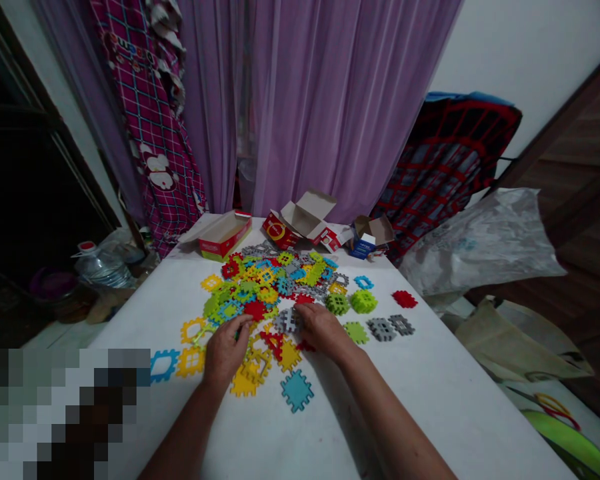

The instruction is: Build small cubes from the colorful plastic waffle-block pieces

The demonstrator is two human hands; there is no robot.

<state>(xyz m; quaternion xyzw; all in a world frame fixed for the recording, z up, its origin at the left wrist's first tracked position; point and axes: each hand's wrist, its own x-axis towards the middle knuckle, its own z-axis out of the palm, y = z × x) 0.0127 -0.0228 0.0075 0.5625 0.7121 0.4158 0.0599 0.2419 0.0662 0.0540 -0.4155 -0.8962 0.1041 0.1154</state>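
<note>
A heap of coloured plastic interlocking tiles [260, 277] spreads over the white table. My right hand [323, 328] reaches into its near side, fingers closed at a grey toothed tile [286, 321]. At the heap's near left, my left hand [225, 350] has its thumb and fingers drawn together; a sliver of green shows there, but what it holds I cannot make out. Just beyond those fingers lies a red tile [255, 310]. Between and in front of my hands are yellow tiles [245, 383], a red tile [273, 343] and a blue tile [297, 391].
Small stacks of green tiles [364, 301] and grey tiles [381, 329] stand right of the heap, with a red tile [405, 299] farther out. Several opened cardboard boxes [225, 237] line the far edge. A plastic bag [480, 240] hangs beside the table's right edge.
</note>
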